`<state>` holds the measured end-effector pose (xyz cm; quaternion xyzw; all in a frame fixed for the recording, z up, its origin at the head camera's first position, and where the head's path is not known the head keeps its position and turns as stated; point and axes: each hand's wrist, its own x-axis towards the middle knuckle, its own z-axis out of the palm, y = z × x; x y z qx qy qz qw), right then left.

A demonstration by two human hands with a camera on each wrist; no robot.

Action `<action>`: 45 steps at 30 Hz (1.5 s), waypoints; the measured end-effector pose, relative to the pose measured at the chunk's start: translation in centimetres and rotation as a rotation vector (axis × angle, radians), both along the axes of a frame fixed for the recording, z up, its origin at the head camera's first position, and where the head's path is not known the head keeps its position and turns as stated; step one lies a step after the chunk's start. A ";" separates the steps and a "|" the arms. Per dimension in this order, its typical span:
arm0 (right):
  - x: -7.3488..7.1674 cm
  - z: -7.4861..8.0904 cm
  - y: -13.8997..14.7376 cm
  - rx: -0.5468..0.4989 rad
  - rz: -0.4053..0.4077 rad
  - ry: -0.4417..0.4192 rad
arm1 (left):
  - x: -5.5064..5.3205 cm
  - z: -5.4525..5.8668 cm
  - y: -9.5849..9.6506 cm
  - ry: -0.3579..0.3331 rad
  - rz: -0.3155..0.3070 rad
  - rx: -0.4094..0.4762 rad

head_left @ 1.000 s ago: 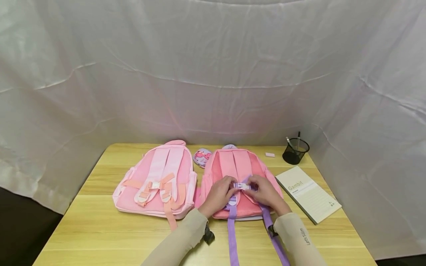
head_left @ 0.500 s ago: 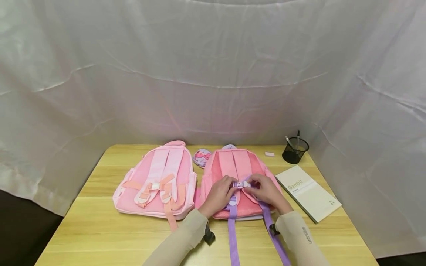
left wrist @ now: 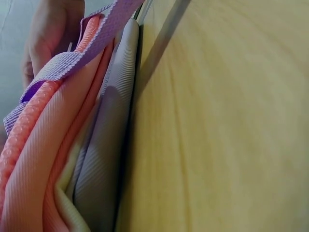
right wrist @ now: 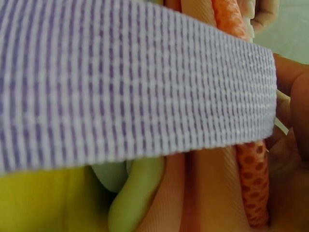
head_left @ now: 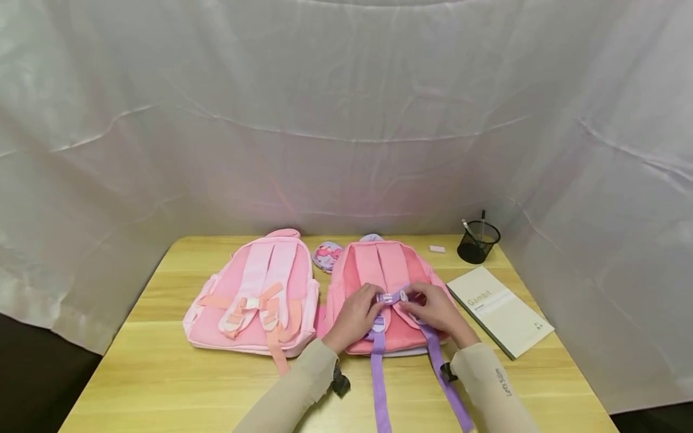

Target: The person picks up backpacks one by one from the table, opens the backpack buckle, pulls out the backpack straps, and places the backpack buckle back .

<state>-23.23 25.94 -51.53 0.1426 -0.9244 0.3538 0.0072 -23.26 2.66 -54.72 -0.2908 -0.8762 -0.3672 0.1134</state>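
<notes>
A coral-pink backpack (head_left: 339, 294) lies back side up on the table, its shoulder straps facing me. Across these straps runs a short purple chest strap (head_left: 396, 297) with a pale plastic buckle (head_left: 387, 298) and a small white piece (head_left: 403, 295) to its right. My left hand (head_left: 353, 317) pinches the buckle's left end. With thumb and fingers, my right hand (head_left: 435, 310) pinches the purple strap by the white piece. Purple webbing (right wrist: 140, 82) fills much of the right wrist view. The left wrist view shows a webbing strap (left wrist: 65, 65) over the backpack's edge; the buckle is hidden there.
A light pink backpack (head_left: 311, 294) with orange straps lies to the left. A small round pouch (head_left: 327, 257) sits between the bags. On the right are a notebook (head_left: 500, 313), an eraser (head_left: 437, 249) and a black mesh pen holder (head_left: 471, 251). Grey cloth (head_left: 346, 180) encloses the table.
The white piece has slid right along the chest strap, away from the buckle, and purple webbing now shows between them. My right fingers shifted slightly with it; my left hand stayed nearly still.
</notes>
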 end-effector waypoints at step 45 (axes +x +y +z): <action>0.3 -0.2 0.3 0.019 0.016 0.072 | -0.1 -0.1 -0.2 -0.048 0.005 0.080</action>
